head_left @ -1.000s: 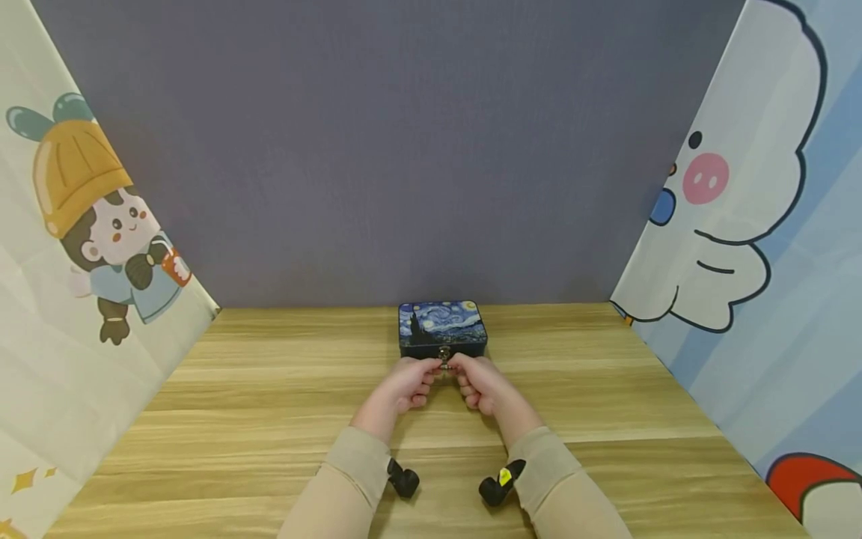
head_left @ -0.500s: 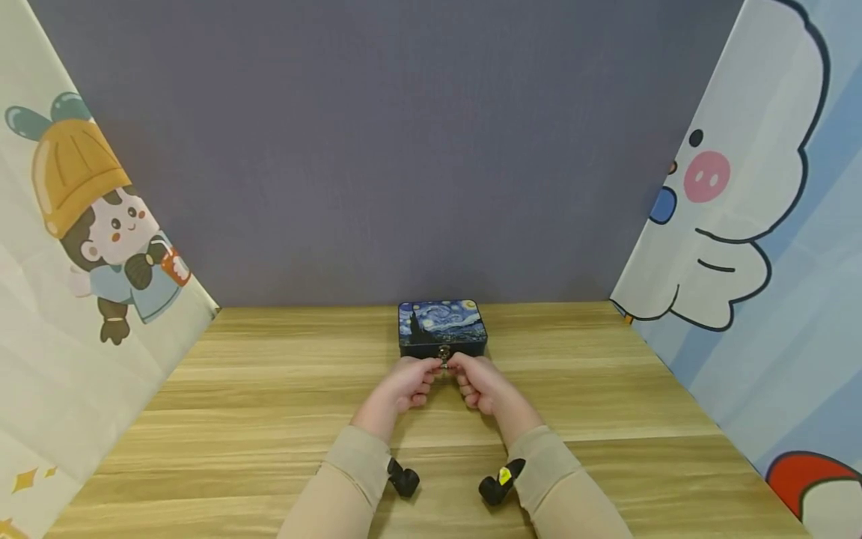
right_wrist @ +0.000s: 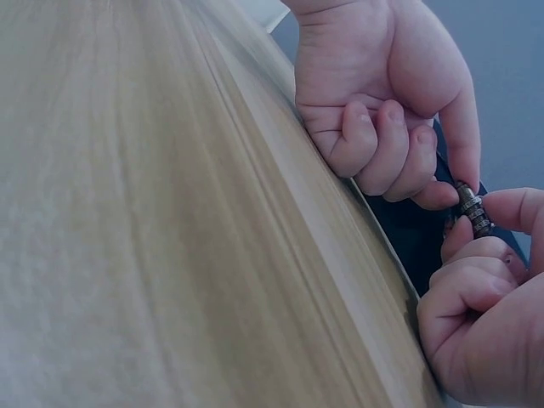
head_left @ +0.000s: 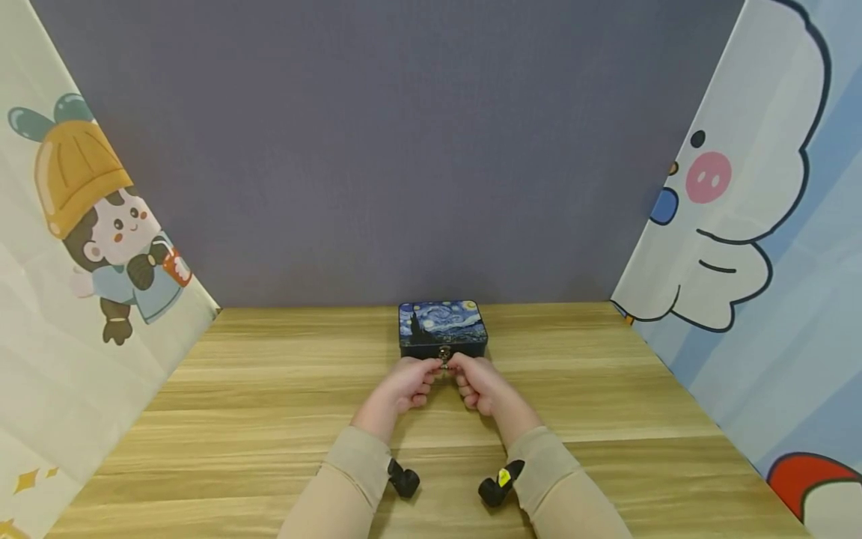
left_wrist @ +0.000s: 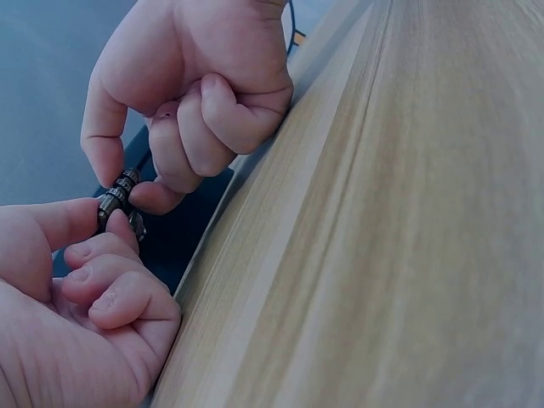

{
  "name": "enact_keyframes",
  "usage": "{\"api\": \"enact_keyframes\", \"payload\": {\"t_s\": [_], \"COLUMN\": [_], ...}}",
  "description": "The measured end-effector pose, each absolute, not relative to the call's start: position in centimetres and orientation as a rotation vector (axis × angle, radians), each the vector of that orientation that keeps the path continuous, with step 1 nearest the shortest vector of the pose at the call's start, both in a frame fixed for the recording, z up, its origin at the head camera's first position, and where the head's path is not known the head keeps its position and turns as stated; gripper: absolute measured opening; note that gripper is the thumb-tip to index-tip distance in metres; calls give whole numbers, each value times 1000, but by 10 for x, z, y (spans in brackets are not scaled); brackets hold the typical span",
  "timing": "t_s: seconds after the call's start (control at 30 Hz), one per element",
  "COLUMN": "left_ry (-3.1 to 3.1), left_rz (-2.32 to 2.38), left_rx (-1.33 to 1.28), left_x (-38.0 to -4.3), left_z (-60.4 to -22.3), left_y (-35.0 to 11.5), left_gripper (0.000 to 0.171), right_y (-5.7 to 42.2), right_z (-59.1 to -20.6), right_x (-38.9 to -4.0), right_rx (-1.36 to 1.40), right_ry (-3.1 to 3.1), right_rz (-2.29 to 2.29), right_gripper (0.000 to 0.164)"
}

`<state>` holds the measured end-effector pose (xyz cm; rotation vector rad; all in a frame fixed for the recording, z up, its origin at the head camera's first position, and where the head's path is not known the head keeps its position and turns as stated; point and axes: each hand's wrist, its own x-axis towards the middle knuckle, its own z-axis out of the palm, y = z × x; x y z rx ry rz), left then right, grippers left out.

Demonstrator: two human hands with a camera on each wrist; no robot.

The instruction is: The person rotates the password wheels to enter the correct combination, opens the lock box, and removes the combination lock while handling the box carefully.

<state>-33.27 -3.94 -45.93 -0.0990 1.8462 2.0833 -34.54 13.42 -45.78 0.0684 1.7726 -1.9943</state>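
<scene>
A small tin box (head_left: 441, 323) with a swirling blue night-sky picture on its lid stands closed at the back of the wooden table. A small metal combination padlock (left_wrist: 117, 192) with ridged number dials hangs at the clasp (head_left: 444, 352) on its front. My left hand (head_left: 406, 383) pinches one end of the padlock between thumb and forefinger, the other fingers curled in. From the opposite side, my right hand (head_left: 482, 383) pinches the dial end the same way. In the right wrist view the padlock (right_wrist: 473, 209) shows between both pairs of fingertips.
A grey-blue wall panel (head_left: 417, 150) rises right behind the box. Cartoon-printed sheets flank the table (head_left: 269, 419), a left sheet (head_left: 40, 299) and a right sheet (head_left: 795, 299). Black wrist-camera mounts (head_left: 404, 479) stick out from both beige sleeves.
</scene>
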Motion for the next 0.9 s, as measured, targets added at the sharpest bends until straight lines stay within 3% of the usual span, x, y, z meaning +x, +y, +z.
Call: {"api": "enact_keyframes", "payload": {"t_s": [0.9], "left_ry": [1860], "left_rz": [2082], "left_rx": [-91], "left_x": [-333], "left_z": [-461], "left_y": [-38], "left_gripper": [30], "right_y": [133], "right_z": [-459], "right_x": [-346], "right_rx": [77], "right_ry": [1797], "right_rz": [-1984], "right_gripper": [19]}}
